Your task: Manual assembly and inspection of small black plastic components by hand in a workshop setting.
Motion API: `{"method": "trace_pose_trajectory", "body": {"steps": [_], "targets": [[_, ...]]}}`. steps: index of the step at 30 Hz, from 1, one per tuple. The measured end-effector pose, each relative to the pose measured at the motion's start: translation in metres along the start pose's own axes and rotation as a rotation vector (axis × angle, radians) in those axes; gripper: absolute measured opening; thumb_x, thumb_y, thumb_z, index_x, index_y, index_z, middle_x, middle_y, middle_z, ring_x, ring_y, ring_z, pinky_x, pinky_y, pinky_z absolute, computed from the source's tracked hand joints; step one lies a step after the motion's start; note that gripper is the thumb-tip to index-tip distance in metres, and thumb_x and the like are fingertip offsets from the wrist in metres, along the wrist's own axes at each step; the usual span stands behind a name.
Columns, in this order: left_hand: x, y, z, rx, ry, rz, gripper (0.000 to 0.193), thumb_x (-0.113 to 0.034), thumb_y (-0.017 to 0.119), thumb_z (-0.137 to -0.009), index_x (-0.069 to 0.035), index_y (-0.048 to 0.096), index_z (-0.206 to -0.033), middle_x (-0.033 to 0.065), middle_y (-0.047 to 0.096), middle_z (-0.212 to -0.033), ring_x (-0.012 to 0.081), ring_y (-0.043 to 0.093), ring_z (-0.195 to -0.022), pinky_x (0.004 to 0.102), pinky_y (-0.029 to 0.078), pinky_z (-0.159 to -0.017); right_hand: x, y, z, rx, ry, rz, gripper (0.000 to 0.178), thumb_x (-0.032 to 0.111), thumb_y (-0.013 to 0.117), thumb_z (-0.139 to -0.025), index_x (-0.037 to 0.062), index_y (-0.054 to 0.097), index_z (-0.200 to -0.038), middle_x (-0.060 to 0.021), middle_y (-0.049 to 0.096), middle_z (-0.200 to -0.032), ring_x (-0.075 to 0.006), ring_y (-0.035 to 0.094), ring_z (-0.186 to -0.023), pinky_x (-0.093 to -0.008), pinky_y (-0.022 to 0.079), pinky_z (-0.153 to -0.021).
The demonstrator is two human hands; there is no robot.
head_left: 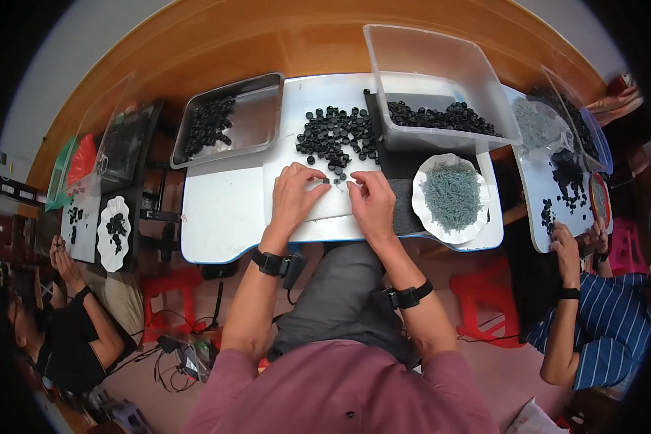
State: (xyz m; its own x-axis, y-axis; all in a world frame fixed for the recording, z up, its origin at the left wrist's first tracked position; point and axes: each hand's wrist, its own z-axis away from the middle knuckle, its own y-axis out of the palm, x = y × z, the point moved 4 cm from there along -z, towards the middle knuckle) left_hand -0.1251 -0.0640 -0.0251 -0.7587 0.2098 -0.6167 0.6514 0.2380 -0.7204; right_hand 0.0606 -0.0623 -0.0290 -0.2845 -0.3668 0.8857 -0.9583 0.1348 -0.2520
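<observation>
On the white tabletop (pixel 224 220) in front of me, my left hand (pixel 294 197) has its thumb and index finger closed about a small black part (pixel 326 181). My right hand (pixel 374 205) is held just across from it, its fingers curled and thumb near the index fingertip; anything pinched there is too small to make out. Between the two hands lie a few loose black parts (pixel 337 181). Just beyond my fingertips spreads a pile of small black round knob-like parts (pixel 333 136).
A metal tray (pixel 257 119) with black parts stands back left. At back right a clear plastic bin (pixel 441 134) holds more. A scalloped white plate (pixel 420 210) carries thin grey-green pieces (pixel 452 195). Co-workers sit at tables left (pixel 72 325) and right (pixel 593 318); red stools (pixel 484 296) stand below.
</observation>
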Motion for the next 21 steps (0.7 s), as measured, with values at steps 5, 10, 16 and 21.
{"method": "trace_pose_trajectory", "body": {"steps": [5, 10, 16, 21], "targets": [[-0.006, 0.001, 0.01, -0.062, 0.014, 0.038, 0.019, -0.013, 0.078, -0.079, -0.008, 0.074, -0.097, 0.0076, 0.068, -0.097, 0.0262, 0.061, -0.094, 0.0386, 0.049, -0.085, -0.003, 0.003, 0.002, 0.1, -0.168, 0.294, 0.011, 0.004, 0.075, -0.082, 0.0027, 0.07, -0.092, -0.0114, 0.063, -0.09, -0.0327, 0.065, -0.085, -0.0442, 0.052, -0.076], [-0.009, -0.002, 0.021, -0.148, 0.067, 0.023, 0.021, -0.013, 0.078, -0.08, -0.008, 0.074, -0.1, 0.008, 0.071, -0.098, 0.0246, 0.064, -0.092, 0.038, 0.051, -0.083, 0.005, 0.005, 0.004, 0.163, -0.305, 0.495, 0.007, 0.004, 0.074, -0.083, 0.0046, 0.071, -0.089, -0.0103, 0.064, -0.09, -0.0326, 0.065, -0.087, -0.0457, 0.051, -0.076], [-0.002, 0.009, 0.022, -0.164, -0.119, 0.376, 0.022, -0.009, 0.077, -0.083, -0.003, 0.073, -0.104, 0.009, 0.073, -0.095, 0.0216, 0.071, -0.083, 0.0326, 0.057, -0.076, 0.001, 0.002, 0.002, 0.107, -0.035, 0.165, 0.009, 0.004, 0.075, -0.084, 0.0034, 0.071, -0.092, -0.0115, 0.07, -0.087, -0.0301, 0.066, -0.072, -0.04, 0.052, -0.067], [-0.012, 0.012, 0.022, -0.151, -0.038, 0.371, 0.019, -0.005, 0.075, -0.083, -0.004, 0.072, -0.103, 0.0108, 0.072, -0.095, 0.0228, 0.071, -0.085, 0.0355, 0.058, -0.074, 0.006, -0.001, 0.005, 0.141, -0.221, 0.261, 0.01, 0.005, 0.076, -0.083, 0.0041, 0.07, -0.092, -0.0103, 0.071, -0.084, -0.0287, 0.067, -0.071, -0.0384, 0.052, -0.066]]}}
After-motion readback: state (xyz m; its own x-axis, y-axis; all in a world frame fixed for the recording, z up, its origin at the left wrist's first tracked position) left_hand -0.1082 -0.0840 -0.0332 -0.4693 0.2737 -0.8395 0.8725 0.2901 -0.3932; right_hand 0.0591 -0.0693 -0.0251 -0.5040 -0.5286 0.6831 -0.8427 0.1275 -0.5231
